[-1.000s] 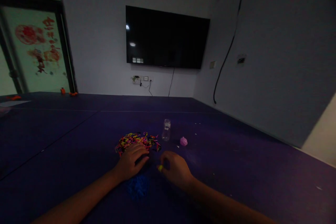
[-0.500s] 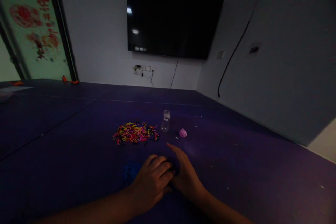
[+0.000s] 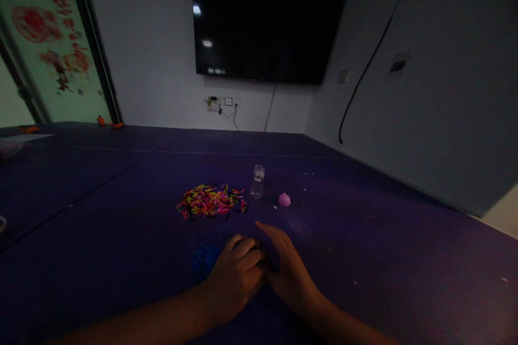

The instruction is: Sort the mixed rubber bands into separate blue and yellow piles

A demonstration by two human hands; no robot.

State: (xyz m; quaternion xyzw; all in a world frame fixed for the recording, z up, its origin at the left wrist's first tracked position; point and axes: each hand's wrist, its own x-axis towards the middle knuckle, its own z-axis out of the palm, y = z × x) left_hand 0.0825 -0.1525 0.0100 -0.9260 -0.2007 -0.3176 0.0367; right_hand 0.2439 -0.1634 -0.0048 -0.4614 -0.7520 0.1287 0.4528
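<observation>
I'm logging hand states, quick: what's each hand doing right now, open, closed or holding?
Left hand: fingers curled; any hold is hidden.
Right hand: one finger extended, others obscured; grip cannot be told.

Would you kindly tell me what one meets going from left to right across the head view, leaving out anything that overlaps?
Door with red decorations, pile of small multicoloured loops, clear bottle, pink lump, black hanging cable.

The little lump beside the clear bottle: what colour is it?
Pink, best seen in the head view.
</observation>
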